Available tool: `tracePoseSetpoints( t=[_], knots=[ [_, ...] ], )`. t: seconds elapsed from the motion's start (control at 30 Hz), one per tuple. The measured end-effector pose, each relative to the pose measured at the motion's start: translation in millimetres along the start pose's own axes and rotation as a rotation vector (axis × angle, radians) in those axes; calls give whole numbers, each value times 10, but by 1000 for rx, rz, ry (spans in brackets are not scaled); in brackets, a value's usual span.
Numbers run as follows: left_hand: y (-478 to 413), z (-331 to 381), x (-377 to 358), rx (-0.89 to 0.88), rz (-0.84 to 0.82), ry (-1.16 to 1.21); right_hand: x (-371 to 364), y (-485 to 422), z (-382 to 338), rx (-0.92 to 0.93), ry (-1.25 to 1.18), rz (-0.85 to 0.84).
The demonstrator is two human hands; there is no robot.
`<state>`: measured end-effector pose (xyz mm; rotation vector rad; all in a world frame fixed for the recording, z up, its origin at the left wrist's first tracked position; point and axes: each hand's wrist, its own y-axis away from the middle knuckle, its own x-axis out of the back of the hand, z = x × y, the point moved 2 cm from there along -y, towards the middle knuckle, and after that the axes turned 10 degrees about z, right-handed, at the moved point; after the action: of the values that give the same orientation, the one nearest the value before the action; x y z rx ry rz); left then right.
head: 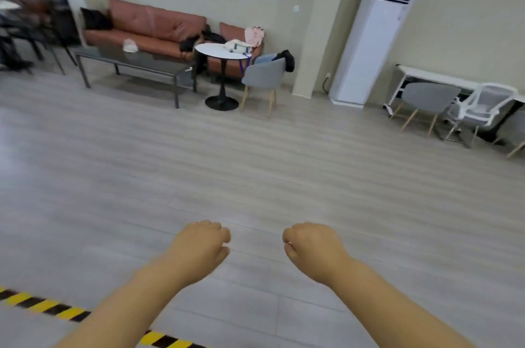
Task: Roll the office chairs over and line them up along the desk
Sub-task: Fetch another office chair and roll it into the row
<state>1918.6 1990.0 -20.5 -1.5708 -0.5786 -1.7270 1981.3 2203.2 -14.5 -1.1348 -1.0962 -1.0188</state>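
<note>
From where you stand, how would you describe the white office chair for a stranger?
Right of the tall white air conditioner stands a white desk. The office chair at it alone has an open white frame; the grey chair beside it has a solid back.

Even, soft indoor light, faint shadows; motion blur at upper left, wide-angle bending at edges, overall slightly soft focus.

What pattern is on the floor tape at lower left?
The floor tape has black-and-yellow diagonal stripes; the head view shows it.
</note>
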Motion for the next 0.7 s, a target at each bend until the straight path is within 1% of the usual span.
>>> tracePoseSetpoints(
  t=[0.13, 0.33, 0.47, 0.7],
  knots=[
    [150, -887, 101, 211, 40, 27, -108, -873, -494, 168, -23, -15],
    [195, -1909, 182, 406, 53, 10, -335, -2143, -1167, 385, -74, -10],
    [-62, -2578, 207, 521, 61, -47, -512, -3085, -1452, 497, -124, 18],
    [-840, -3718, 447, 744, 109, -115, -664, -4903, -1714, 670, -158, 33]
  ],
)
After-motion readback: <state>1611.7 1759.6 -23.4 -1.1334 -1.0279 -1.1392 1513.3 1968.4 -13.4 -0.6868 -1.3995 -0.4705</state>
